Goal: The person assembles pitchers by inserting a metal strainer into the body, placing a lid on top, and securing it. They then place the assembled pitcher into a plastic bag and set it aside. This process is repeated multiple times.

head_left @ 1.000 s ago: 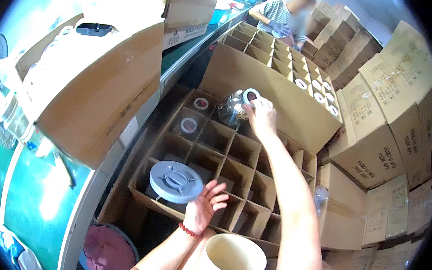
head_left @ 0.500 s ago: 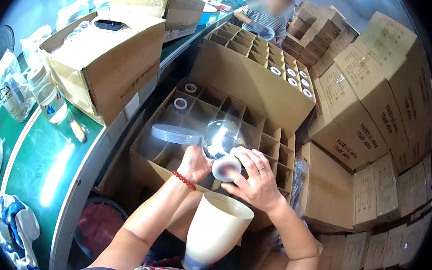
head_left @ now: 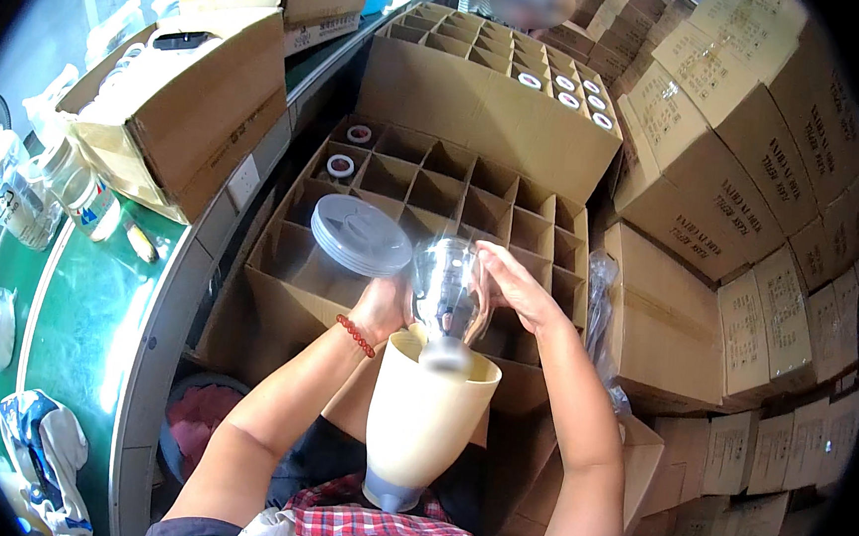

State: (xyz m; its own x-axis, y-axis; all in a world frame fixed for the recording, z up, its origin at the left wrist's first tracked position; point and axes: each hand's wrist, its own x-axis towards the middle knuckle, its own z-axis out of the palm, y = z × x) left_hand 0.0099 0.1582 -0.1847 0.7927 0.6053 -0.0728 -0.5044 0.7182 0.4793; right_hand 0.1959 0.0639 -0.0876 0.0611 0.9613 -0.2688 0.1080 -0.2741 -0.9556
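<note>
My left hand (head_left: 383, 307), with a red bead bracelet at the wrist, is closed against the left side of a shiny, see-through glass flask liner (head_left: 445, 287). My right hand (head_left: 516, 286) presses on the liner's other side, its fingers stretched along the glass. Its blurred, narrow neck points down into the mouth of a cream tapered flask casing (head_left: 423, 427) with a grey lower end, upright close to my body. Just above my left hand is a stack of clear round plastic lids (head_left: 360, 235); its hold is hidden.
Ahead stands a divided carton (head_left: 435, 184) with white-ringed pieces in two cells. Behind it is another divided carton (head_left: 489, 123). On the left, a green table (head_left: 76, 343) bears an open box (head_left: 201, 113) and a clear bottle (head_left: 86, 194). Stacked cartons (head_left: 726, 159) line the right.
The glass liner has turned so its neck points down into the casing instead of toward me. My right hand has moved from the neck to the liner's side. The view has tilted down.
</note>
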